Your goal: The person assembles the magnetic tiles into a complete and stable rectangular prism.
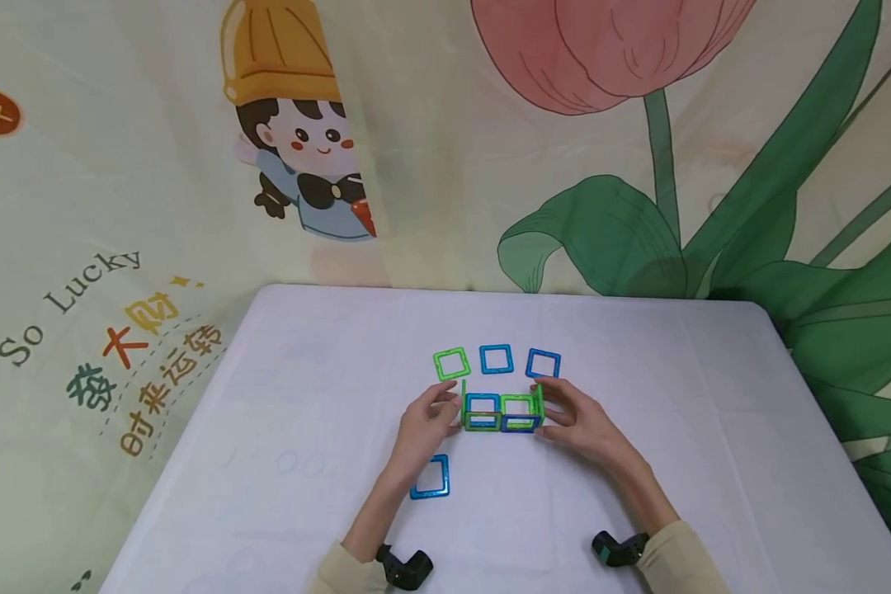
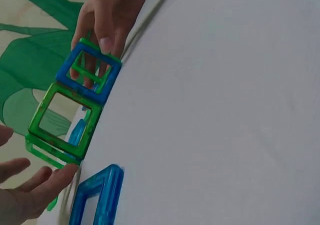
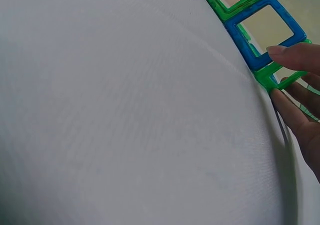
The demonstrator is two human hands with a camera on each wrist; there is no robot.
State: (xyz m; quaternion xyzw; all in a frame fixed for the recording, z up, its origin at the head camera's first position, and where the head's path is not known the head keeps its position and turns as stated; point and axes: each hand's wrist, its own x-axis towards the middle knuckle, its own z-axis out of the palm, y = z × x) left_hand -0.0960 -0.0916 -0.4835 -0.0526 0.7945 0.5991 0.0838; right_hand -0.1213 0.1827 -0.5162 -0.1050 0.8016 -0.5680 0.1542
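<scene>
A low, box-like structure of magnetic tiles (image 1: 501, 419) stands on the white table, made of blue and green square frames with a green tile upright at each end. My left hand (image 1: 432, 417) is at its left end. In the left wrist view the extended fingers (image 2: 50, 187) lie apart, one fingertip right at the lower corner of the green tile (image 2: 82, 142). At the other end, my right hand (image 1: 582, 419) pinches the structure. Its thumb (image 3: 295, 55) presses the front blue tile (image 3: 245, 42), while its fingers lie along the green end tile (image 3: 272, 80).
Behind the structure lie a loose green tile (image 1: 451, 364), a blue tile (image 1: 496, 347) and another blue tile (image 1: 544, 351). One more blue tile (image 1: 431, 494) rests nearer, partly behind the left forearm. A printed cloth (image 1: 431, 165) hangs behind the table (image 1: 327, 371).
</scene>
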